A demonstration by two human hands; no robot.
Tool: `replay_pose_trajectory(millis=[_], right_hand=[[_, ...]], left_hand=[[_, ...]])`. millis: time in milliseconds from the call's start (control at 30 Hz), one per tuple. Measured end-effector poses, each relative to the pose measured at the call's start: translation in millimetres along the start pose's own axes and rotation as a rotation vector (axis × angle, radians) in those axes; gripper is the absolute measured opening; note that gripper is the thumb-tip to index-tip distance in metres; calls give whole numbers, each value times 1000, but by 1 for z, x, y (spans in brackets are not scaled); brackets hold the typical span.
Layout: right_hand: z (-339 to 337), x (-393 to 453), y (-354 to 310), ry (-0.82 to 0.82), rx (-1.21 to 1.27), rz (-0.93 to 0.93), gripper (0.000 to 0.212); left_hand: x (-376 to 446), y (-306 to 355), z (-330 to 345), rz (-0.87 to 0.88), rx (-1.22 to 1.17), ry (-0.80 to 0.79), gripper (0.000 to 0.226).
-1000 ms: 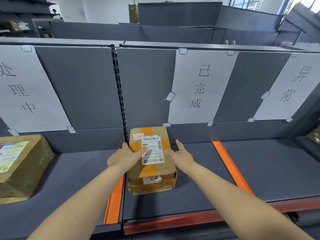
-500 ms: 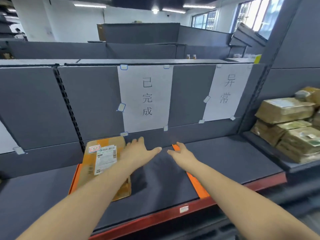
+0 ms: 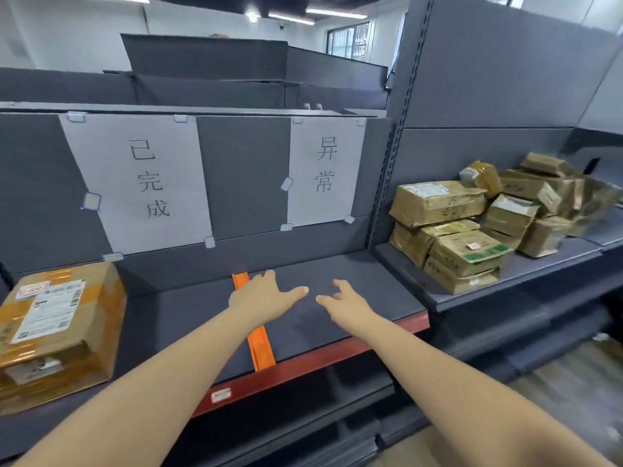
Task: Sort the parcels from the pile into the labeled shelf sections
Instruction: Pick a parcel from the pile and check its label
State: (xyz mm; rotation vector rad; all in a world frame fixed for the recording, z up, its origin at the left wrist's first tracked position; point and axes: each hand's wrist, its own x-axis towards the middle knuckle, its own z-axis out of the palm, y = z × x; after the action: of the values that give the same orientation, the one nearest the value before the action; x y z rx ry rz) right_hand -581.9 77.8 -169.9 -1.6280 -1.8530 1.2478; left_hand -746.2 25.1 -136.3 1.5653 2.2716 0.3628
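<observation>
A brown parcel (image 3: pixel 57 328) with orange tape, a white shipping label and a red sticker lies at the left of the grey shelf (image 3: pixel 188 318), under the paper sign 已完成 (image 3: pixel 141 183). Both my hands hover empty above the shelf, fingers relaxed. My left hand (image 3: pixel 263 294) is over the orange divider (image 3: pixel 259 345); my right hand (image 3: pixel 347 303) is just right of it, in the section below the sign 异常 (image 3: pixel 325 170). A pile of brown parcels (image 3: pixel 472 227) sits on the adjoining shelf to the right.
A red strip (image 3: pixel 303 365) edges the front of the shelf. A perforated upright post (image 3: pixel 394 156) separates this shelf from the pile's shelf. Lower grey shelves run beneath, and wooden floor (image 3: pixel 573 399) shows at the bottom right. More grey shelving stands behind.
Both hands have let go of the orange-taped parcel, which stays under 已完成. My view and arms have swung right, toward the 异常 section, bringing the parcel pile into view.
</observation>
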Motion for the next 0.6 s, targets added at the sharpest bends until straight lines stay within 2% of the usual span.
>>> replay_pose_trajectory(millis=[300,600], right_hand=[[-93,-16,56,112,45,45,64],[-161,0,92,270,44,65,49]], left_hand=[[2,111,46,151,-34,-101,90],[39,195,81,330,-81,-169,84]])
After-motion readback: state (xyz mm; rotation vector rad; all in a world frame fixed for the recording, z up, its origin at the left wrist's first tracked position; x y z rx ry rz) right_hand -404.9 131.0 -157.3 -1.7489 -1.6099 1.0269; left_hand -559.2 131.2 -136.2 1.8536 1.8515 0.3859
